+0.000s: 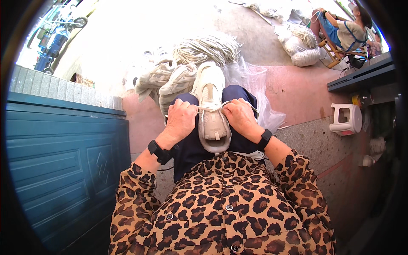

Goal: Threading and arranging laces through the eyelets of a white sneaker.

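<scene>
A beige and white sneaker (215,127) rests between my thighs, its toe toward me. White shoelaces (211,106) cross over its tongue and run out to both sides. On the left, my left hand (182,117) is closed in a pinch on one lace end. My right hand (241,115) pinches the other lace on the right side of the shoe, and a loose end sticks out past its fingers. Several more pale sneakers (177,83) lie just beyond my left knee. Behind them is a big bundle of white laces (207,49).
Blue panelled doors (46,153) stand at my left. Clear plastic sheeting (272,108) lies beyond my right knee. A white plastic stool (346,120) is tipped on the right. Farther off are a stuffed sack (304,53), a seated person (346,32) and a blue vehicle (51,42).
</scene>
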`<state>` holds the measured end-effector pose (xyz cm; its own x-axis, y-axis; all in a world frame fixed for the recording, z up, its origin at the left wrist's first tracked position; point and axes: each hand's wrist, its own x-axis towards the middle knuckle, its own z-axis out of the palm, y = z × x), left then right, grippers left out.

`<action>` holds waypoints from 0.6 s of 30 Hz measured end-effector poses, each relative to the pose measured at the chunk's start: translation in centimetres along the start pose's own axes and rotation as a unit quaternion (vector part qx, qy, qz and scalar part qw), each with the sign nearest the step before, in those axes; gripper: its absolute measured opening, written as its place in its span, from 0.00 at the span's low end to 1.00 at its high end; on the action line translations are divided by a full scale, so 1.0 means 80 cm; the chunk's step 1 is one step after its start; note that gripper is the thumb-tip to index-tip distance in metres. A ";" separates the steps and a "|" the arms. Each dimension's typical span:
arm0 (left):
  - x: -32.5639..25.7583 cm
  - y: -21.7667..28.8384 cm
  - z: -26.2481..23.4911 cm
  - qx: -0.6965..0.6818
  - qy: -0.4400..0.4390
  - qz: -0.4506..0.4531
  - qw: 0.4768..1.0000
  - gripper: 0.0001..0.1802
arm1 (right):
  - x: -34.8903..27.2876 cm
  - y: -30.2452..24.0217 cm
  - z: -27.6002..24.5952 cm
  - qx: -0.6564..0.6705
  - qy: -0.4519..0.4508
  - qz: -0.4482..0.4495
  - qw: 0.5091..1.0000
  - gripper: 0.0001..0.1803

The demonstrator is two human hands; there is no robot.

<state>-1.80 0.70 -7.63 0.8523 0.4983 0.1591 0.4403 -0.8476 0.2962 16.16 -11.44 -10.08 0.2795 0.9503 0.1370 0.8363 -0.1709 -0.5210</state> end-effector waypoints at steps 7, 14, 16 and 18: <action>0.005 -0.006 -0.004 0.000 -0.042 0.005 0.999 0.05 | 0.002 0.004 0.004 0.008 0.042 -0.019 0.999 0.08; 0.002 0.005 0.012 -0.052 -0.017 -0.054 0.997 0.04 | 0.002 0.004 0.004 0.021 0.007 -0.008 1.000 0.10; -0.006 0.008 0.017 -0.093 0.045 -0.107 0.989 0.06 | -0.001 0.001 0.004 0.001 0.002 -0.006 1.000 0.11; -0.012 0.019 0.016 -0.057 0.068 -0.096 0.991 0.08 | -0.004 -0.008 -0.004 -0.040 -0.030 -0.010 0.999 0.13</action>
<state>-1.57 -1.27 -8.50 0.7067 0.6748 0.2125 0.5492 -0.7127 0.4364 15.68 -11.72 -9.56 0.2354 0.9672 0.0949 0.8775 -0.1696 -0.4486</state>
